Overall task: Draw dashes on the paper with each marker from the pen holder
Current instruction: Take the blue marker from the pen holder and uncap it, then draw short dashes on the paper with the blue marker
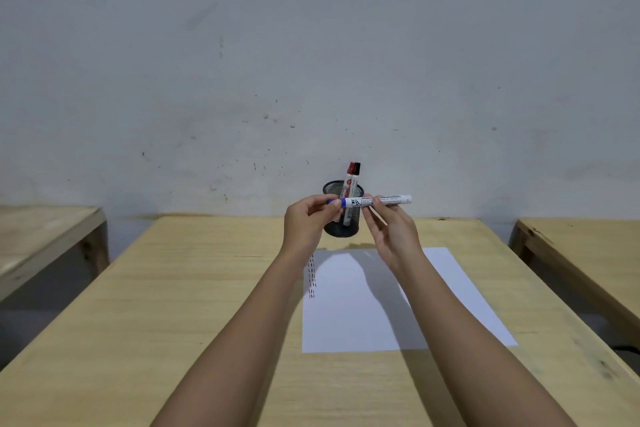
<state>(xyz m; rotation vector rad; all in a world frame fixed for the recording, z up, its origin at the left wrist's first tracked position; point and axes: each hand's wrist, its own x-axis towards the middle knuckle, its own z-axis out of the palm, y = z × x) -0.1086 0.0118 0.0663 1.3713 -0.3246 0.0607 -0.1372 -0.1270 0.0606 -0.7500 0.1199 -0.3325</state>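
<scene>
Holding: my hands [349, 215] pinch the blue marker [372, 201], frame centre.
Risk: cap, probably still on, jerks free; ink smears paper [367, 315].

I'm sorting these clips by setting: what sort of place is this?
Probably a bare workroom or makeshift classroom, not a home: plain plywood tables in a row, a scuffed, unpainted grey wall, and only a mesh pen holder and a sheet of paper set out.

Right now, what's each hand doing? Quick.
Left hand: closed on the blue cap end of the blue marker.
Right hand: fingers closed on the same marker's white barrel, held level above the table.
</scene>
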